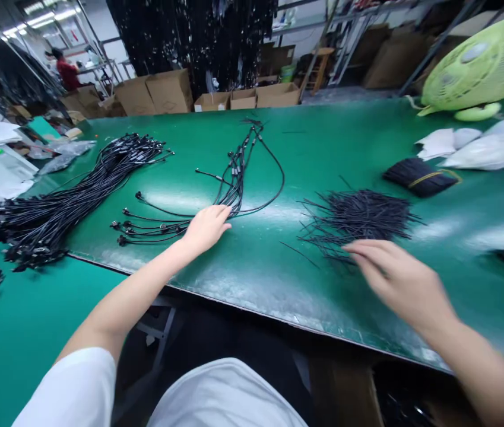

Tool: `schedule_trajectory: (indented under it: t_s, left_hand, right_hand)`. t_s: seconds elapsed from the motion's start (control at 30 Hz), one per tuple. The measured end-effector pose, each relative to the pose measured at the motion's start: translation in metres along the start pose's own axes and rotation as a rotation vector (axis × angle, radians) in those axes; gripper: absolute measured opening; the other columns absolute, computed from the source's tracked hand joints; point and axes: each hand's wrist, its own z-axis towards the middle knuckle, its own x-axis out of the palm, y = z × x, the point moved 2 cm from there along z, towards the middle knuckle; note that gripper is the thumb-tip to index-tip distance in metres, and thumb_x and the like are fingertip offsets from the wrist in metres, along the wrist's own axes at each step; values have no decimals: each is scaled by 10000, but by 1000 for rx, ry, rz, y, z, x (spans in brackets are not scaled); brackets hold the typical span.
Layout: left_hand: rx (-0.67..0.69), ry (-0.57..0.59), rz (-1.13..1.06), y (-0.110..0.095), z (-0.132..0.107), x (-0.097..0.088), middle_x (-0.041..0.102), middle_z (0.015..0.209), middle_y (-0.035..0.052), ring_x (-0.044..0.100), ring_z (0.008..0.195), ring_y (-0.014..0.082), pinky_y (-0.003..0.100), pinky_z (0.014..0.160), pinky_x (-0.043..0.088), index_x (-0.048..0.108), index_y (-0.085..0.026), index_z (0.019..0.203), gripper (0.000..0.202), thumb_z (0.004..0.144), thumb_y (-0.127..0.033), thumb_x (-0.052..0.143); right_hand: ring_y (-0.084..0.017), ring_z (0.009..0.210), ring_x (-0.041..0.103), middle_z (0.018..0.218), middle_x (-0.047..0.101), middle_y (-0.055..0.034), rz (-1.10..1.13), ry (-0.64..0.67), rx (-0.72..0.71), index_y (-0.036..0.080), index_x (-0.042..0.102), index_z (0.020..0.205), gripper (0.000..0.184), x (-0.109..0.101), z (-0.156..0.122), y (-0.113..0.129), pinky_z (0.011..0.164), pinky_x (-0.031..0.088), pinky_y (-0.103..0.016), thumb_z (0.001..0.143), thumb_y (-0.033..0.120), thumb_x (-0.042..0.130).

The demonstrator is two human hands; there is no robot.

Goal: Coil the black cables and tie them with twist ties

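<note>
My left hand (207,228) is closed over a small bunch of black cables (234,178) lying on the green table. Connector ends (127,230) fan out to the left of that hand, and the far ends stretch away from me, one cable looping to the right. At the near edge of a loose pile of thin black ties (363,213), my right hand (394,279) has its thumb and fingertips pinched together. It is slightly blurred, and whatever is between the fingertips is too small to make out. One single tie (300,254) lies apart, left of the pile.
A large bundle of black cables (95,184) lies at the left. Behind the loose ties sits a banded black bundle (421,177), near white plastic bags (492,145) and a green fan (478,65). Cardboard boxes (169,92) stand beyond the table's far edge.
</note>
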Motion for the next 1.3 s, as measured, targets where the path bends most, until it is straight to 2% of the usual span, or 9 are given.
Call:
schedule_trajectory:
  t_s: [0.23,0.33,0.5,0.63,0.73,0.9,1.0,1.17,1.3]
  left_hand:
    - [108,9,-25,-41,68,8,641,1020,149,597,973,249,376,867,449,578,-123,966,166,939,-157,418]
    - [-40,17,-420,-45,32,-23,643,824,55,600,743,188,327,730,461,526,-178,986,199,980,-236,336]
    - [-302,235,-1120,-20,-66,-70,591,674,0,548,620,140,256,613,446,545,-185,906,294,950,-442,410]
    - [-666,-76,-1189,36,-126,-79,620,884,43,581,776,159,268,717,474,603,-167,855,344,830,-509,607]
    - [-741,-77,-1236,55,-148,-70,619,849,42,568,757,151,252,693,469,602,-156,793,361,805,-514,648]
    - [-675,-113,-1644,34,-147,-69,485,652,-36,359,466,47,162,427,300,472,-163,683,392,824,-481,652]
    - [-558,-189,-1782,17,-131,-72,485,703,-38,363,451,29,146,399,271,470,-167,713,377,827,-476,653]
    - [-327,-149,-1280,-22,-113,-61,617,1000,60,602,941,176,282,826,477,618,-180,912,225,920,-389,534]
    - [-152,70,-1128,-55,-121,-51,659,918,61,615,843,171,299,826,455,624,-190,1046,272,972,-361,425]
  right_hand:
    - [-246,1076,589,1236,578,-117,61,138,-147,205,539,1272,341,62,107,75,890,512,-384,952,240,425]
    - [-259,1174,506,1364,473,-146,-44,184,-150,178,459,1372,457,86,148,74,963,458,-393,926,265,505]
    - [-228,961,551,1139,583,-136,-193,244,28,178,671,1009,224,101,223,36,785,455,-328,936,213,462]
    - [-243,943,544,1130,564,-207,-272,68,229,72,613,1129,344,60,269,2,758,416,-343,984,212,334]
    - [-239,1027,512,1053,604,-162,-439,-63,126,48,633,1086,425,12,283,1,810,357,-354,1019,287,288]
    - [-191,848,544,678,579,-69,-703,-15,-170,119,630,802,377,-24,235,38,732,318,-346,1004,243,337]
    - [-160,477,452,531,532,-40,-665,81,-152,183,613,950,156,-15,164,73,466,177,-270,935,289,499]
    - [-154,509,554,618,626,-37,-192,209,-476,171,590,1003,195,1,56,173,456,277,-272,959,212,405]
    - [-141,566,515,622,587,-18,-129,133,-557,174,606,902,251,4,63,219,520,266,-293,988,205,373]
